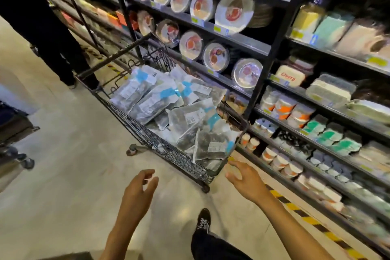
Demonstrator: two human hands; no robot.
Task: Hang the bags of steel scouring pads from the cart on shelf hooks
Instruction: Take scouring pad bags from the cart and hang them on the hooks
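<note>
Floor: pale, glossy; hazard tape below shelving.
Cart: wire, heaped with bags.
Left grip, right grip: fingers loose, empty.

The aisle was dim overall, and the upper left corner was nearly black. Light fell from above, leaving a pale sheen on the floor and a soft bright patch just ahead of my shoe. Glare whitened the wrapped plates on the shelves and glinted off the plastic bags in the cart. Motion blur smeared the goods along the right edge (the lower right worst of all). My left hand and right hand were soft at the fingertips. The wide lens bowed the shelf lines and leaned the black uprights. Colours looked washed out.
</note>
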